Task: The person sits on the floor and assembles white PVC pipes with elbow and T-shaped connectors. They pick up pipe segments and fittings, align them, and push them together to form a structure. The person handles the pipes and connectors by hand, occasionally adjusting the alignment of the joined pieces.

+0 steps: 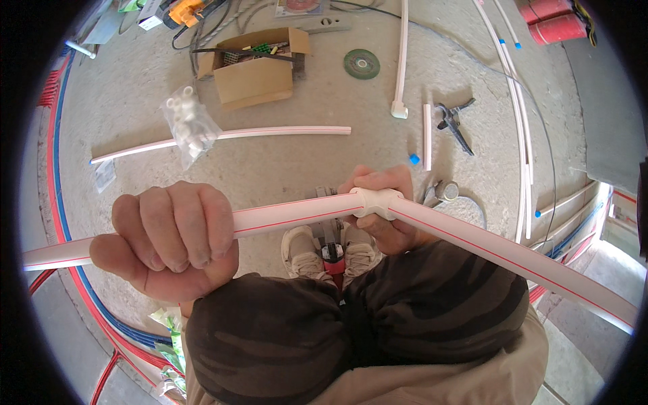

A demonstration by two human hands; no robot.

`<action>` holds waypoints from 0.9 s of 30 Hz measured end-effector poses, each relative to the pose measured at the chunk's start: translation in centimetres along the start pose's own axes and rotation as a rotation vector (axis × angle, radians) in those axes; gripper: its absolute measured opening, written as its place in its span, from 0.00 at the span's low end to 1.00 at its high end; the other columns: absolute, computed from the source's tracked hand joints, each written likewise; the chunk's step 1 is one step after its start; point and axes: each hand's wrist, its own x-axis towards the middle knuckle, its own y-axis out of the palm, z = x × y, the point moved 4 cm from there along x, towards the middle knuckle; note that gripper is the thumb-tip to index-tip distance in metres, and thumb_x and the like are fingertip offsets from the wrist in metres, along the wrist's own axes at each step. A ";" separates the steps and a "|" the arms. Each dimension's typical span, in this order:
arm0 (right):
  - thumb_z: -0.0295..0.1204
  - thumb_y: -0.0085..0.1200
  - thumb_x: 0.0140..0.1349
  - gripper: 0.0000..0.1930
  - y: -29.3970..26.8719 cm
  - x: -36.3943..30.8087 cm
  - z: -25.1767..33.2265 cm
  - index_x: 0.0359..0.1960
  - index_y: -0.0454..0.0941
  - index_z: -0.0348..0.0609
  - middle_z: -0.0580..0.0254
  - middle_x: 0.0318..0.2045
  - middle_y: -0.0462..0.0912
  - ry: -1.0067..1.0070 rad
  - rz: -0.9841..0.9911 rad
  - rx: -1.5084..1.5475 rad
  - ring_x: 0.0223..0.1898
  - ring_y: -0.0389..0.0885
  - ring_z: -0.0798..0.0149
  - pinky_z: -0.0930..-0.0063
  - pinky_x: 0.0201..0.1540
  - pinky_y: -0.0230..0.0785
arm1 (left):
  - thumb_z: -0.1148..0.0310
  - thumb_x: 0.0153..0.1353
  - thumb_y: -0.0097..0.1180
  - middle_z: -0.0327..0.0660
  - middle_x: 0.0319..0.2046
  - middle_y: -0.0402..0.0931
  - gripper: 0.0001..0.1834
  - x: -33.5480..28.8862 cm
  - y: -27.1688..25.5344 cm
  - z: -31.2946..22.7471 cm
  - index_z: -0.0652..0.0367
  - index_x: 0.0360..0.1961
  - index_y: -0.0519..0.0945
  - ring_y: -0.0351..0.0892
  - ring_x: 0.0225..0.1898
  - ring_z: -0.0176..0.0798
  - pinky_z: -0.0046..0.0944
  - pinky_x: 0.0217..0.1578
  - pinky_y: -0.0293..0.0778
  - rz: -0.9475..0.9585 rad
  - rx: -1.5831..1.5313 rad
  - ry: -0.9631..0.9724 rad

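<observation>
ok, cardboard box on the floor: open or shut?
Open: the cardboard box has a side flap spread outward, and green pieces show inside.

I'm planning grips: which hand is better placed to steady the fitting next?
Probably the right hand: it grips the white fitting, while the left hand holds the pipe to its left.

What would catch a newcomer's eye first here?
Probably the two white, red-striped pipes meeting at a white fitting in the right hand, the left one held by the left hand. Beyond them, an open cardboard box stands at upper left, with a green abrasive disc flat to its right.
</observation>
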 end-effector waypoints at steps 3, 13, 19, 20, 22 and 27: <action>0.35 0.58 0.73 0.22 0.0 -0.3 -0.3 0.58 0.60 0.39 0.53 0.39 0.78 0.046 -0.052 0.095 0.35 0.74 0.65 0.62 0.45 0.67 | 0.47 0.77 0.51 0.31 0.10 0.63 0.28 -0.1 0.0 0.0 0.48 0.20 0.63 0.58 0.09 0.29 0.33 0.15 0.60 0.038 0.001 -0.021; 0.31 0.54 0.75 0.22 -0.4 -0.6 -0.5 0.64 0.59 0.48 0.47 0.44 0.75 0.033 0.069 0.027 0.32 0.72 0.68 0.74 0.31 0.69 | 0.48 0.79 0.46 0.32 0.13 0.64 0.27 -0.4 0.1 0.1 0.49 0.22 0.64 0.59 0.12 0.30 0.34 0.17 0.60 0.006 -0.006 -0.012; 0.31 0.49 0.77 0.18 -0.8 -1.1 -1.9 0.64 0.61 0.46 0.52 0.42 0.76 0.269 0.060 0.168 0.32 0.73 0.68 0.68 0.34 0.70 | 0.53 0.80 0.43 0.30 0.13 0.57 0.26 -0.4 0.8 0.1 0.48 0.20 0.63 0.54 0.14 0.29 0.33 0.21 0.60 -0.152 0.057 -0.025; 0.31 0.47 0.77 0.17 -0.8 -0.8 -2.3 0.63 0.61 0.45 0.53 0.42 0.76 0.338 0.085 0.238 0.32 0.73 0.68 0.67 0.35 0.70 | 0.53 0.81 0.41 0.31 0.14 0.56 0.26 0.0 0.8 0.1 0.49 0.21 0.62 0.54 0.16 0.30 0.34 0.23 0.59 -0.191 0.088 -0.044; 0.31 0.46 0.77 0.19 -1.7 0.6 -3.8 0.66 0.61 0.44 0.55 0.42 0.77 0.496 0.018 0.254 0.32 0.74 0.67 0.67 0.37 0.71 | 0.57 0.81 0.39 0.30 0.16 0.53 0.23 1.6 0.9 0.0 0.50 0.24 0.63 0.51 0.18 0.31 0.34 0.27 0.56 -0.224 0.160 -0.074; 0.43 0.62 0.68 0.39 -4.0 5.3 -1.6 0.73 0.55 0.40 0.52 0.53 0.76 0.219 -0.429 -0.357 0.56 0.74 0.57 0.60 0.54 0.73 | 0.57 0.81 0.41 0.32 0.22 0.55 0.21 8.2 2.9 -0.5 0.51 0.27 0.62 0.53 0.26 0.30 0.35 0.34 0.57 -0.087 0.382 -0.157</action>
